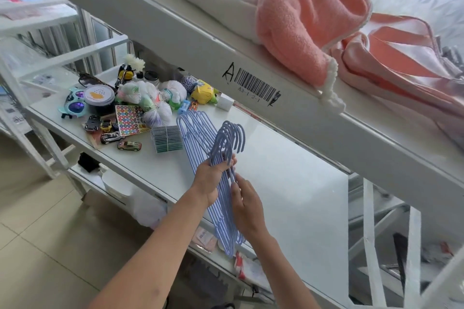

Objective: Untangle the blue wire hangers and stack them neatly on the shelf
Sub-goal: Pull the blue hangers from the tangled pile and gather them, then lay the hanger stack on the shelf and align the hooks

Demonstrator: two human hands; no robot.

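Holding bundle of hangers (224, 184) edge-on over front of shelf (288, 183). L hand (209, 180) clamped round bundle near necks; R hand (247, 208) pressed flat on other side, fingers loosely curled on wires, thumb side hidden so can't tell how tight. Hooks roughly aligned at top, w/ a second fan of hangers behind, partly resting on shelf, near comb stack (167, 138).

Risks, my read: thin wires slick-looking, bundle could splay or slide out bottom if L grip eases; hooks may re-snag on rear fan when lowered; swing left could knock toy cars (129, 146).

Materials: hangers thin coated wire, pale blue, rounded hooks. Shelf glossy white, smooth. Pink towel (301, 27) above fuzzy, soft.
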